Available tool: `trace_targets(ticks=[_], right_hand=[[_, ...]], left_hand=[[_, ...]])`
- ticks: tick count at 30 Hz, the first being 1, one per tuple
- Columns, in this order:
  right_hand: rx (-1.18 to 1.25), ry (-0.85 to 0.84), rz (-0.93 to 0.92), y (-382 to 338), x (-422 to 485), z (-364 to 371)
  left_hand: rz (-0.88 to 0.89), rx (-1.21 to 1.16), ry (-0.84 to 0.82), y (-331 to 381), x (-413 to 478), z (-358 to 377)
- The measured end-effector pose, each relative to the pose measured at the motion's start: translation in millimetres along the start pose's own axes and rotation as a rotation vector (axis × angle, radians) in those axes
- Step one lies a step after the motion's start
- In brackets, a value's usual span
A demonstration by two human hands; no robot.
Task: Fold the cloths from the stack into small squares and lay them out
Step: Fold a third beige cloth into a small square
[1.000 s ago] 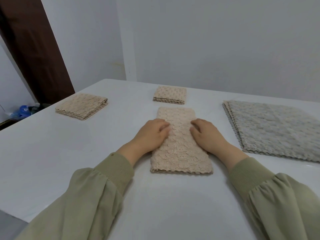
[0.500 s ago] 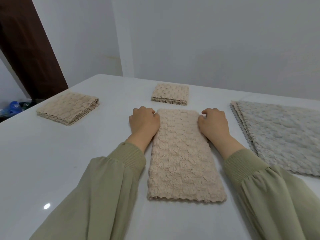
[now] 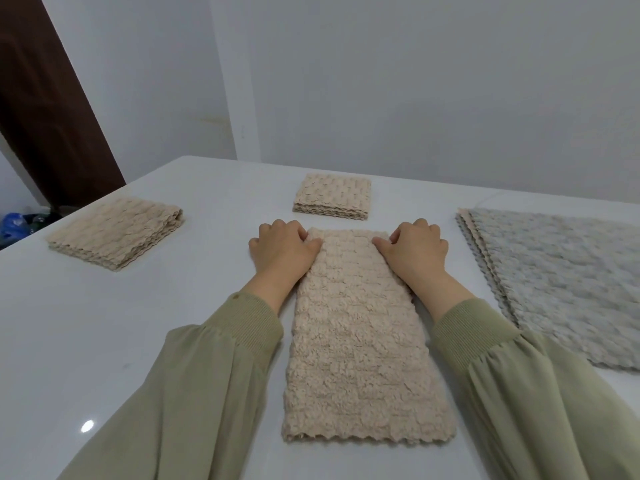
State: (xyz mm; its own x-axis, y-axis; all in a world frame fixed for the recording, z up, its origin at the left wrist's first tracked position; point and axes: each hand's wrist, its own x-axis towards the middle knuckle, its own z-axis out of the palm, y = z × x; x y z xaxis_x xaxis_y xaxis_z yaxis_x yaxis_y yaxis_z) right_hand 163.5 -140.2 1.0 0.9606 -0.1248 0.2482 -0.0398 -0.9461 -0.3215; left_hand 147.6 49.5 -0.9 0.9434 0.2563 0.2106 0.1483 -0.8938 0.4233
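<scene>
Head view. Strip (image 3: 356, 341), beige, already folded long and narrow, lies on bench (image 3: 104, 341) between the two forearms, running from the near edge out to the hands.

Left hand (image 3: 282, 251) at the strip's far left corner, right hand (image 3: 414, 252) at the far right corner. Both have fingers curled down over the corner with the thumb lying on top of the cloth. Reads as a pinch on each corner, though the fingertips are hidden under the knuckles.

Step in hand, as judged: fold the far end back toward the body to halve the strip.

- Lift both corners together, level, so the layers do not slip apart.
- Bring the far edge down onto the near scalloped edge, corner on corner.
- Keep the side edges in line, then press the new crease flat with the palms.

Far square (image 3: 332, 197) sits just beyond the hands. Left square (image 3: 117, 232) is well out past the left hand. Stack (image 3: 561, 282), grey on top, lies beside the right hand, apart from the strip.
</scene>
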Motion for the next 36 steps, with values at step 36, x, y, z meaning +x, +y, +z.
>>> trace_targets(ticks=[36], right_hand=[[0.717, 0.189, -0.157, 2.6, -61.9, -30.1]], left_hand=[[0.203, -0.598, 0.185, -15.8, -57.9, -28.4]])
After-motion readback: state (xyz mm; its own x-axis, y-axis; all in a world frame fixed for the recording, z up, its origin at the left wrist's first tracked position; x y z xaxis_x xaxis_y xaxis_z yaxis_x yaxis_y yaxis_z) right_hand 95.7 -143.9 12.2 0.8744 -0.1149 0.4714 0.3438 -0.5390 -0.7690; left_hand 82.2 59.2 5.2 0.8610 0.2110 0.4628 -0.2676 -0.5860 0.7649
